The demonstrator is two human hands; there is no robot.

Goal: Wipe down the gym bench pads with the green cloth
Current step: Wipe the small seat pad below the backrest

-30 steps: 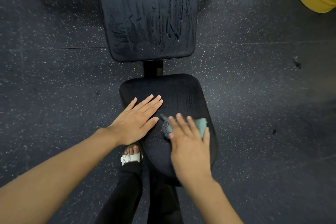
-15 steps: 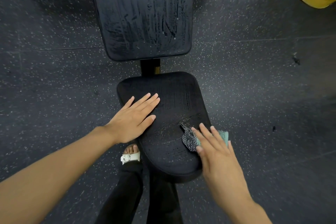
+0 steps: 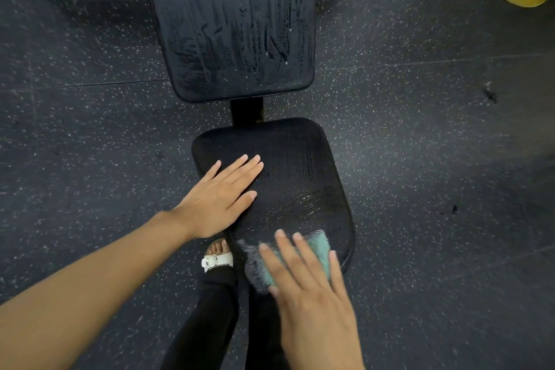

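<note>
Wiping the seat pad [image 3: 300,165] looks under way: the right hand [image 3: 312,294], fingers straight, presses the green cloth [image 3: 316,246] on its near edge, the left hand [image 3: 222,198] lies flat alongside, so next that covered patch probably needs wiping.

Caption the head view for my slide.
Right hand presses the green cloth onto the near end of the seat pad; left hand rests flat on it.

Gym (speckled rubber floor [image 3: 420,159], bench pads [image 3: 234,24])
</note>
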